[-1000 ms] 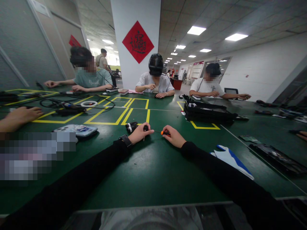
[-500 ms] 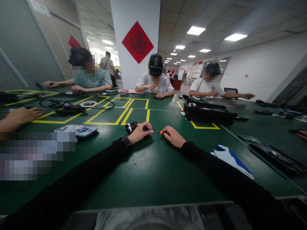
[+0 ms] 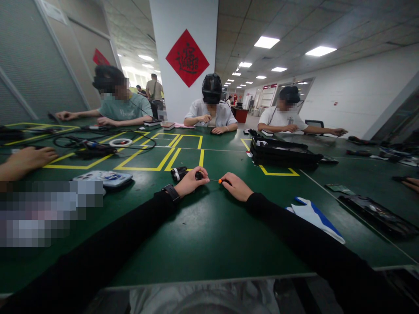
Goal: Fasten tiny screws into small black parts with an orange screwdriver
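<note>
My left hand (image 3: 190, 182), a dark watch on its wrist, is closed around a small black part (image 3: 198, 175) whose kind I cannot make out. Facing it, my right hand (image 3: 238, 186) grips a screwdriver (image 3: 220, 181) with an orange and black handle. Its thin shaft points left to the fingertips of my left hand; whether the tip touches the black part cannot be seen. Just behind my left hand lie black cylindrical pieces with white bands (image 3: 179, 173). Both hands are low over the green table (image 3: 196, 235).
Left of me are a phone (image 3: 104, 178), a co-worker's hand (image 3: 29, 160) and tangled black cables (image 3: 94, 148). A black tray-like stack (image 3: 284, 152) stands back right. Nearer are a white-and-blue glove (image 3: 316, 218) and an opened black device (image 3: 376, 213). Several people sit around the table.
Both hands and the screwdriver stay almost in place. The view has shifted very slightly, and a person in the far background has moved a little to the right.
</note>
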Tool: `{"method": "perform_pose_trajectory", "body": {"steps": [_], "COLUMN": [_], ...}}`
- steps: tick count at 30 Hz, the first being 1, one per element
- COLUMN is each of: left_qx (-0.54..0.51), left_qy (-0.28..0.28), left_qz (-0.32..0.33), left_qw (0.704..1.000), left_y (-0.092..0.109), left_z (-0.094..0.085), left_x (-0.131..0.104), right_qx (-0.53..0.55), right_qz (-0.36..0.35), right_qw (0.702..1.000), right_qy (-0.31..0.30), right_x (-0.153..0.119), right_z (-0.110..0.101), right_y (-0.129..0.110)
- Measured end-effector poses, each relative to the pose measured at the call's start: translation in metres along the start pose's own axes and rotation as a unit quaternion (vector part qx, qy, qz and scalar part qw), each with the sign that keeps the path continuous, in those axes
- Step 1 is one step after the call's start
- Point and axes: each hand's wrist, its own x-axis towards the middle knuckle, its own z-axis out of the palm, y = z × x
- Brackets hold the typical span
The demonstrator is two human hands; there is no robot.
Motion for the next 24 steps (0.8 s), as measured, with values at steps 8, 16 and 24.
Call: {"method": "perform_pose_trajectory", "body": {"steps": [8,16,24], "left_qx": [0.056,0.061,0.057], "left_qy": [0.045,0.037,0.033], "left_qz": [-0.006,-0.014,-0.018], "left_qw": [0.997,0.997,0.998], "left_y": [-0.0044,-0.0025,-0.0017], "left_z": [-0.0009,-0.0005,-0.0022], "left_x": [0.0022,0.0023,0.001], "right_qx": [0.036,-0.046,-0.019], "right_qz": [0.01,0.019,-0.012], "right_qw": [0.999,0.999,1.0], "right_qy": [0.01,0.01,0.006], "right_x": [-0.0021,-0.0006,-0.0014], "right_z": [-0.0001,-0.0007,-0.0019], "right_y": [0.0008,-0.0012,-0.0013]}}
